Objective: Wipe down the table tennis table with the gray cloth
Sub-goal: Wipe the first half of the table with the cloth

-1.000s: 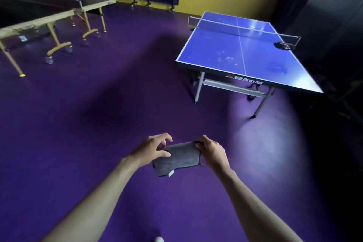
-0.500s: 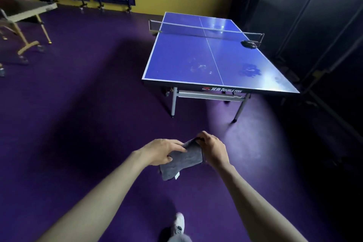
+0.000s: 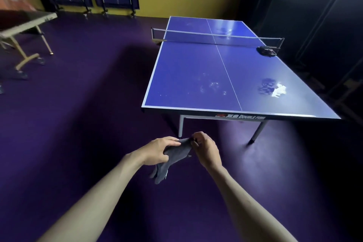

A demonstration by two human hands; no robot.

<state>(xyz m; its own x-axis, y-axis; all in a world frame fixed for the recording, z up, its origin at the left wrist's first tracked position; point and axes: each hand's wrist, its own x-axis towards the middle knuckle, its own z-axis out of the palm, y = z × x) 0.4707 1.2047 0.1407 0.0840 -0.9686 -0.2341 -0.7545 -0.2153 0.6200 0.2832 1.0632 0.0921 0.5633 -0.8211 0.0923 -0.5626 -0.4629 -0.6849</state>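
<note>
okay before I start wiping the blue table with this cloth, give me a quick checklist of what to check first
1. Gray cloth in hand: ok, left hand and right hand both have a grip on it.
2. Cloth spread flat for wiping: not ok, it hangs bunched.
3. Within reach of the blue table: not ok, hands are short of its near edge.
4. Spots to wipe located: ok, white smudges left of the centre line, a wet-looking patch on the right.
5. Surface free of things: not ok, a dark object lies by the net.
</note>
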